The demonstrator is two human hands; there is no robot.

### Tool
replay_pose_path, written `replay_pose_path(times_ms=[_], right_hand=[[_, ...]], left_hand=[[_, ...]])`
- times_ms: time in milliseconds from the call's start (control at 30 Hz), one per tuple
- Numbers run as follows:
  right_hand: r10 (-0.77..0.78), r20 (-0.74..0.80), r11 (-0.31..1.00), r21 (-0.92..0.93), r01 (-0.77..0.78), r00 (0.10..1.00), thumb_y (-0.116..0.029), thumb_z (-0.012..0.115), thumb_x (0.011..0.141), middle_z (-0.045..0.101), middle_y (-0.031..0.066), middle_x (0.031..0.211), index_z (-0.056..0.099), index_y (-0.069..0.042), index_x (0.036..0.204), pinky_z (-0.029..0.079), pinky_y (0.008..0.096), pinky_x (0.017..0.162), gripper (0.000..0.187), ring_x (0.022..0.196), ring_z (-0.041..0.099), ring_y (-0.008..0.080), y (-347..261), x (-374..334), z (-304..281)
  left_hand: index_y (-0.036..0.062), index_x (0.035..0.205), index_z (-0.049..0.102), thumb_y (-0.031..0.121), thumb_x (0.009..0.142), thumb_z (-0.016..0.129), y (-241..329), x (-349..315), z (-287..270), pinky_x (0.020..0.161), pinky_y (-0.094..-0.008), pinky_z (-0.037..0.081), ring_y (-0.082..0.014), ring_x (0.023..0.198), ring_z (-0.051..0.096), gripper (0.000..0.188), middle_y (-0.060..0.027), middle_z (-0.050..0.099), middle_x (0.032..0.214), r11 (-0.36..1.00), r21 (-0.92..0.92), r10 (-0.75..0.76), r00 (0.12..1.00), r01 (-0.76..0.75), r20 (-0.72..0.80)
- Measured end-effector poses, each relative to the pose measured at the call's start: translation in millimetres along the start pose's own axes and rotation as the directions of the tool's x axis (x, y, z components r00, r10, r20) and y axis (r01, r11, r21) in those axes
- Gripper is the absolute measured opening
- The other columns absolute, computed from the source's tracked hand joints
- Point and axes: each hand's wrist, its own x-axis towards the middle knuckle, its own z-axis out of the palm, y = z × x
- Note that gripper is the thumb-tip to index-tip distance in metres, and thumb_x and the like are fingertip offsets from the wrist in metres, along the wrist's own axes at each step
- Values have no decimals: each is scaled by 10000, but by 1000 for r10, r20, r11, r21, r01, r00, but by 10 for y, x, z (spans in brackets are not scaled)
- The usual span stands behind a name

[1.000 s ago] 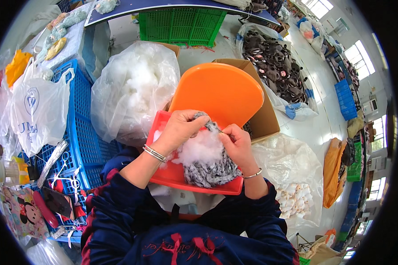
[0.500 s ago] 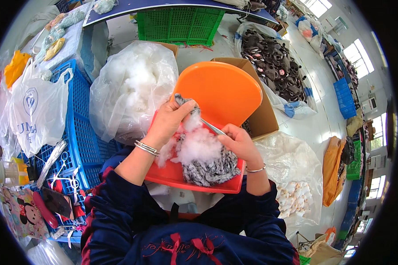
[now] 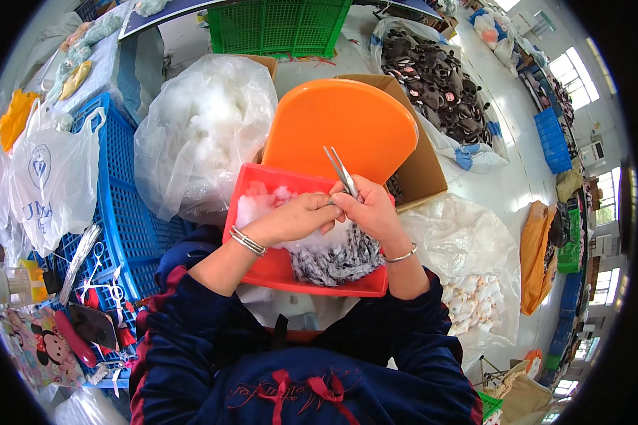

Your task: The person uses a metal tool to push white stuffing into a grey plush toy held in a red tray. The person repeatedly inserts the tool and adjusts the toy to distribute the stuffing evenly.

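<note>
In my right hand (image 3: 370, 211) a pair of metal tweezers (image 3: 343, 173) points up and away from me, its two tips slightly apart. My left hand (image 3: 298, 218) meets the right at the fingertips, its fingers closed. Whatever it pinches is mostly hidden; only a bit of grey shows between the hands. Below them a red tray (image 3: 269, 273) rests over my lap. It holds white stuffing fibre (image 3: 255, 205) and a heap of grey-and-black mottled fabric pieces (image 3: 326, 263).
An orange seat (image 3: 340, 127) stands just beyond the tray, by a cardboard box (image 3: 425, 166). A clear bag of stuffing (image 3: 213, 134) lies left, beside blue crates (image 3: 131, 212). Sacks of dark pieces (image 3: 432, 85) and small white pieces (image 3: 475, 301) are on the right.
The tweezers have come out of the grey fabric piece and now point upward. My left hand has moved down and right to meet the right hand. The view has shifted slightly.
</note>
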Motion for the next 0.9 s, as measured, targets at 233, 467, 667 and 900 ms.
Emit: replay_pose_path(times_ms=[233, 467, 667, 900], right_hand=[[-67, -228, 994, 69, 84, 971, -103, 610, 937, 479, -41, 666, 569, -19, 901, 340, 187, 496, 100, 554, 406, 24, -63, -40, -349], [-123, -367, 973, 137, 184, 922, -90, 593, 947, 463, -44, 644, 554, -27, 900, 300, 192, 444, 88, 495, 369, 21, -20, -62, -518], [-159, -442, 960, 138, 242, 883, -89, 583, 952, 473, -39, 636, 555, -41, 905, 298, 188, 439, 73, 486, 369, 27, -71, -78, -551], [-154, -407, 960, 152, 234, 900, -105, 592, 953, 491, -29, 635, 554, -58, 910, 293, 192, 430, 74, 472, 368, 31, -7, -46, -462]], left_hand=[[27, 788, 527, 288, 964, 415, 72, -41, -42, 697, -306, 416, -175, 692, 489, 334, -56, 487, 691, 990, 118, 80, 996, -83, 30], [35, 843, 580, 243, 974, 411, 181, -125, -221, 753, -260, 424, -112, 781, 541, 298, -46, 617, 850, 969, 216, 94, 987, -120, 126], [29, 975, 607, 273, 993, 490, 201, -87, -108, 786, -271, 489, -114, 822, 610, 271, -59, 674, 910, 985, -169, -14, 973, -26, -231], [31, 950, 600, 139, 908, 656, 105, -36, -20, 633, -224, 512, -99, 687, 627, 129, -66, 664, 805, 909, -379, 68, 958, -174, -277]])
